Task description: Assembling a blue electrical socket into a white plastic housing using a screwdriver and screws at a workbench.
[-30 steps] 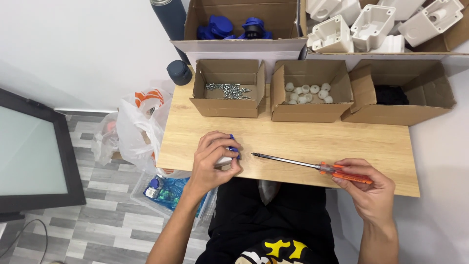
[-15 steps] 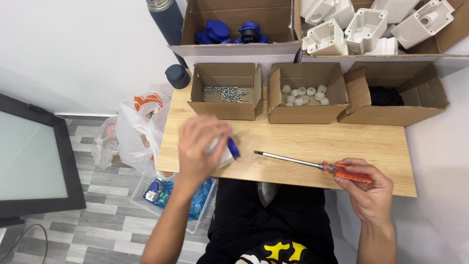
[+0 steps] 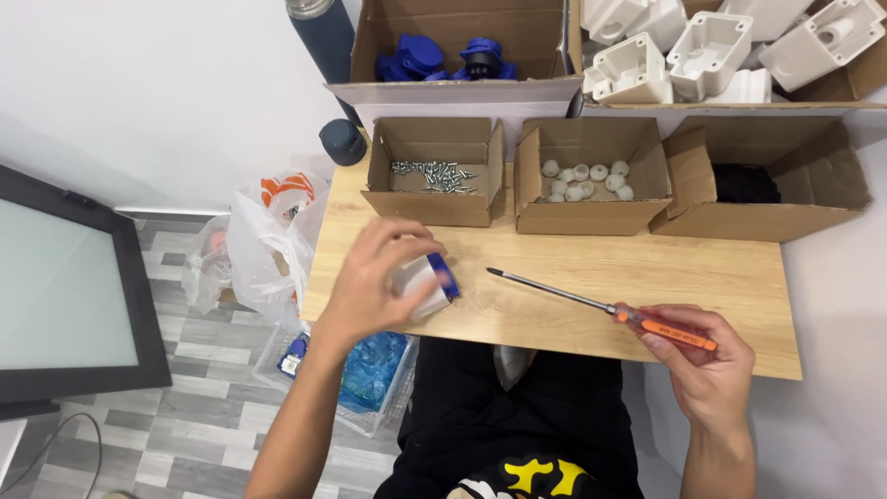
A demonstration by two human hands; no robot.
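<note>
One box (image 3: pixel 434 199) of screws (image 3: pixel 432 174)

Bare forearms, black yellow-printed shirt (image 3: pixel 517 462)

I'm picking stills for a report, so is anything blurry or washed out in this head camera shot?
Head view: the left hand and its white and blue part are motion-blurred; the screwdriver and boxes stay sharp; lighting is even, shadows soft, no glare.

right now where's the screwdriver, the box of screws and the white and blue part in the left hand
screwdriver (image 3: pixel 665 329), head view, on its orange handle
box of screws (image 3: pixel 434 205), head view, on its front cardboard wall
white and blue part (image 3: pixel 420 277), head view, on its white body
</note>
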